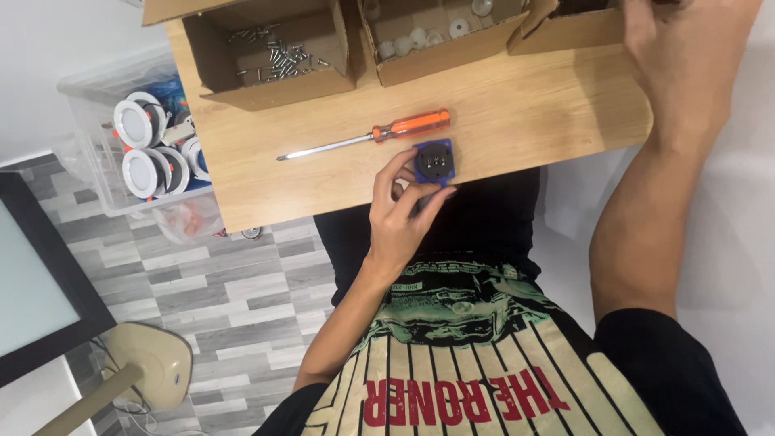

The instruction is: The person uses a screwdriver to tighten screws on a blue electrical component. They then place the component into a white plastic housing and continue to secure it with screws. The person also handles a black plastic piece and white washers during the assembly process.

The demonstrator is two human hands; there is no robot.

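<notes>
Left hand (401,211) pinches blue socket (434,161); screwdriver (367,136) just beside.

Light wooden desk (525,121) in front of me, grey wood-look floor (234,299) under it, white wall (48,48) to my left, clear plastic bin (97,173) beside the desk, beige stand base (153,363) down by my feet
</notes>
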